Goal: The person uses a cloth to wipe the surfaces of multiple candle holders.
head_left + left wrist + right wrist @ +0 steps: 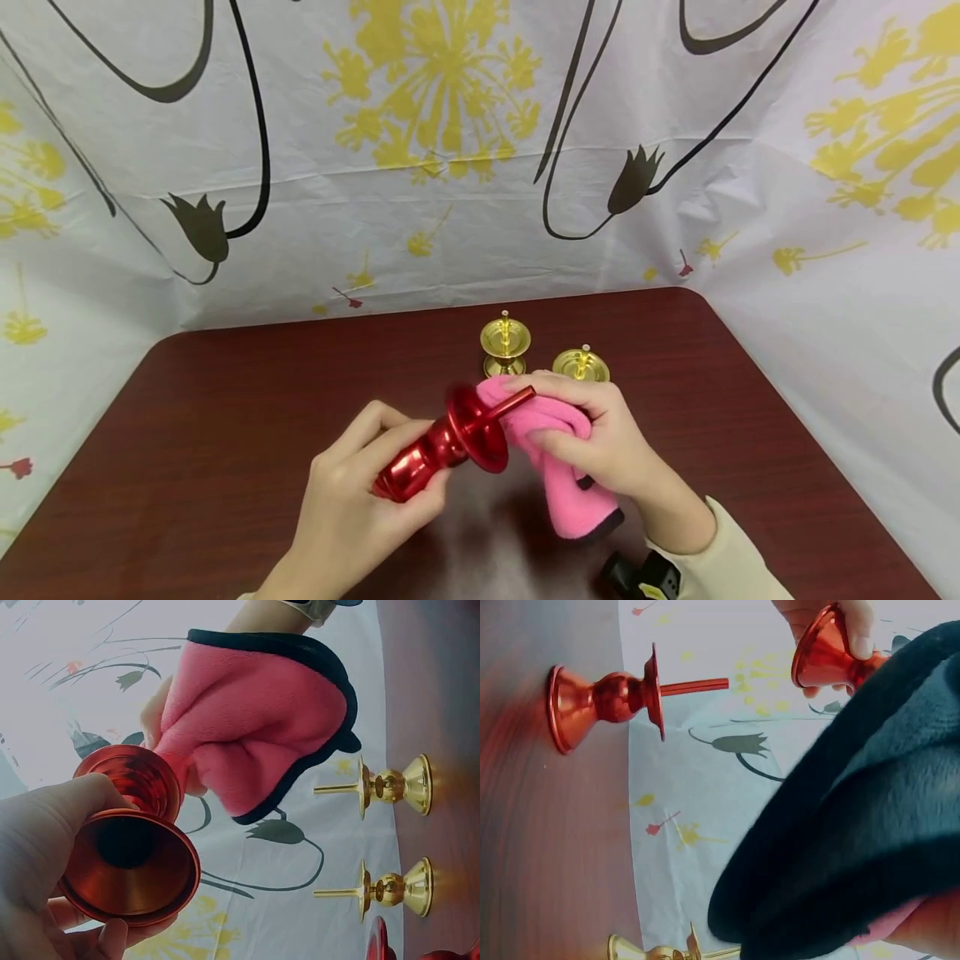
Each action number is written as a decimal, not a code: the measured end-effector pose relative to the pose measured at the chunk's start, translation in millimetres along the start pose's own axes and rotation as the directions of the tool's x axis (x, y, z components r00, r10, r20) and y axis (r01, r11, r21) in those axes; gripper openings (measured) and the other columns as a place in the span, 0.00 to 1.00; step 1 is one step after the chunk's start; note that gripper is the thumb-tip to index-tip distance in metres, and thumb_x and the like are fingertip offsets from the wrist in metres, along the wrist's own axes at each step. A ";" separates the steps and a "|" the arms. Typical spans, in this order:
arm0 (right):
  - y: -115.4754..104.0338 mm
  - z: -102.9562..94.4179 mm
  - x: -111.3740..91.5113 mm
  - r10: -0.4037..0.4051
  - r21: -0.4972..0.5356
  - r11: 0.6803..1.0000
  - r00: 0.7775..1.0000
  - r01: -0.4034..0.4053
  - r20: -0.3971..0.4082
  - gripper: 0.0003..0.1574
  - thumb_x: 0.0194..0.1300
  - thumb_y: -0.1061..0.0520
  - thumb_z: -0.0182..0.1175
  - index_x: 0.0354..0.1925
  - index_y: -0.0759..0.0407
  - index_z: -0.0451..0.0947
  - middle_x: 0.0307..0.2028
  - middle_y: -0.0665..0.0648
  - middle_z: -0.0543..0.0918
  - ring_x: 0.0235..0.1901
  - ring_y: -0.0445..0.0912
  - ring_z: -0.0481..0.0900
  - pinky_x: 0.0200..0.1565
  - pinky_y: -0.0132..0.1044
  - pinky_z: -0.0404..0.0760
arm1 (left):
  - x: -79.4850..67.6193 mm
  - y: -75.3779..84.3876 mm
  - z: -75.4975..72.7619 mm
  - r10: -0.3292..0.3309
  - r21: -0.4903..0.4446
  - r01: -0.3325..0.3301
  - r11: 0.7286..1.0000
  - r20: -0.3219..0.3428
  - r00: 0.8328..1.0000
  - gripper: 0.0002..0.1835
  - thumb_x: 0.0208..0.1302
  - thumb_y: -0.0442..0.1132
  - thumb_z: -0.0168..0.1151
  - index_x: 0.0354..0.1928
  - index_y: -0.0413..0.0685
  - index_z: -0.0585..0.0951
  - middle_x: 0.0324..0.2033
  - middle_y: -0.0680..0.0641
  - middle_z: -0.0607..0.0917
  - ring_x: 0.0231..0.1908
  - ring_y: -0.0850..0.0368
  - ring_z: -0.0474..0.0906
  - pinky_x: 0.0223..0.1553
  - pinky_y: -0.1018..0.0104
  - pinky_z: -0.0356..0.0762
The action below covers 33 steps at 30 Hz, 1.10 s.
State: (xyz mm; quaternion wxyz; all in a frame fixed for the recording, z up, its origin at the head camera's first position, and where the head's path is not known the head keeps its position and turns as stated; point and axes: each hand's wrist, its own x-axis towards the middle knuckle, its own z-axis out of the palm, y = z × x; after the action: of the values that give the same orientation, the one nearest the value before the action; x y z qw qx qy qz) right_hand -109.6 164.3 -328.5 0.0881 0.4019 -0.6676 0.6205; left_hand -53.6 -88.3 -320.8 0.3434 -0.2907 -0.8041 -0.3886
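Observation:
My left hand point(348, 500) grips a shiny red metal candle holder point(412, 468) by its base end, tilted so its dish and spike point up and to the right. In the left wrist view the hollow underside of the base faces the camera. My right hand point(611, 437) holds a bunched pink cloth point(573, 500) with dark edging, pressed at the rim of the red dish. The cloth's dark border fills much of the right wrist view and hides most of that hand. A second red candle holder point(615, 697) stands upright on the table.
Two brass-coloured candle holders, one to the left point(505, 340) and one to the right point(581, 364), stand beyond my hands on the dark reddish-brown table point(262, 400). Patterned white sheeting point(420, 200) hangs behind and beside it. A small black device point(648, 575) sits at my right wrist.

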 end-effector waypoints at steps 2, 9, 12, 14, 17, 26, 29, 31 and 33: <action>0.4 -1.9 -0.5 0.008 0.035 0.999 0.999 -0.007 -0.040 0.31 0.54 0.76 0.60 0.54 0.56 0.83 0.49 0.47 0.86 0.47 0.39 0.83 0.43 0.28 0.83 | -0.6 -0.5 -0.4 0.003 -0.010 -0.003 1.000 -0.004 1.000 0.20 0.39 0.32 0.75 0.40 0.52 0.86 0.34 0.53 0.80 0.28 0.65 0.77 0.27 0.79 0.78; 6.8 5.4 -0.3 0.010 0.219 0.976 1.000 -0.014 0.016 0.28 0.61 0.72 0.57 0.58 0.56 0.80 0.53 0.48 0.86 0.52 0.41 0.83 0.49 0.29 0.83 | -0.4 -0.8 1.0 0.018 -0.071 -0.018 0.997 -0.004 1.000 0.21 0.39 0.30 0.75 0.41 0.50 0.86 0.34 0.53 0.80 0.29 0.64 0.78 0.29 0.79 0.79; 10.5 12.7 1.4 -0.023 0.222 0.975 0.997 0.006 0.076 0.27 0.59 0.74 0.57 0.56 0.61 0.81 0.55 0.50 0.85 0.59 0.44 0.80 0.58 0.31 0.78 | -1.5 -0.7 0.7 0.012 -0.075 -0.011 0.997 0.007 1.000 0.22 0.38 0.30 0.76 0.41 0.50 0.87 0.34 0.53 0.81 0.29 0.64 0.79 0.30 0.78 0.80; 12.0 13.9 2.2 -0.052 0.209 0.977 0.993 0.028 0.110 0.27 0.56 0.76 0.57 0.55 0.64 0.81 0.54 0.54 0.85 0.57 0.46 0.80 0.54 0.33 0.81 | -2.9 -1.0 -0.6 -0.001 -0.065 0.002 0.998 0.021 1.000 0.22 0.39 0.31 0.76 0.42 0.51 0.87 0.35 0.54 0.80 0.29 0.64 0.79 0.30 0.78 0.80; 12.7 10.9 3.4 -0.056 0.182 0.983 0.982 0.023 0.178 0.29 0.55 0.77 0.60 0.55 0.64 0.81 0.46 0.58 0.85 0.46 0.46 0.80 0.39 0.35 0.83 | -5.9 -2.4 -2.4 -0.025 -0.057 0.028 0.998 0.050 0.998 0.21 0.39 0.31 0.76 0.41 0.52 0.87 0.34 0.55 0.80 0.29 0.66 0.78 0.29 0.79 0.80; 20.8 0.2 1.0 -0.062 0.252 0.968 0.967 -0.002 0.248 0.28 0.60 0.74 0.59 0.59 0.61 0.79 0.54 0.55 0.84 0.52 0.43 0.81 0.44 0.31 0.82 | -19.0 -5.9 1.0 -0.114 -0.147 0.132 0.980 0.126 0.986 0.21 0.40 0.28 0.77 0.40 0.51 0.87 0.34 0.55 0.79 0.31 0.65 0.79 0.31 0.79 0.80; 18.6 -1.1 -0.2 -0.039 0.280 0.960 0.981 -0.016 0.192 0.28 0.62 0.73 0.56 0.59 0.59 0.79 0.56 0.51 0.84 0.54 0.42 0.81 0.48 0.29 0.82 | -20.7 -6.8 0.1 -0.125 -0.158 0.141 0.977 0.112 0.986 0.21 0.40 0.27 0.77 0.40 0.49 0.87 0.34 0.55 0.79 0.31 0.65 0.78 0.29 0.80 0.79; 16.8 -1.4 -0.7 -0.040 0.279 0.960 0.988 -0.004 0.151 0.29 0.61 0.73 0.56 0.59 0.58 0.78 0.56 0.51 0.84 0.53 0.41 0.82 0.47 0.30 0.83 | -20.5 -7.4 -1.2 -0.126 -0.160 0.142 0.977 0.106 0.986 0.21 0.40 0.27 0.76 0.40 0.49 0.87 0.34 0.55 0.79 0.30 0.65 0.78 0.28 0.80 0.78; 15.1 -1.3 -1.3 -0.039 0.253 0.967 0.993 0.010 0.108 0.30 0.60 0.74 0.56 0.59 0.58 0.79 0.56 0.51 0.84 0.54 0.42 0.82 0.50 0.30 0.82 | -20.0 -8.1 -2.5 -0.123 -0.160 0.138 0.977 0.100 0.987 0.21 0.39 0.27 0.76 0.40 0.49 0.87 0.34 0.55 0.79 0.30 0.66 0.77 0.28 0.80 0.78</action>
State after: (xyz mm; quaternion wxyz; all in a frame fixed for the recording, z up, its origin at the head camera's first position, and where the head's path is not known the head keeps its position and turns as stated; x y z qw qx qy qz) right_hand -118.9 164.6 -340.4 0.0065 0.4521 -0.5821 0.6758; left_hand -46.8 -98.6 -338.7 0.2553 -0.2821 -0.8006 -0.4629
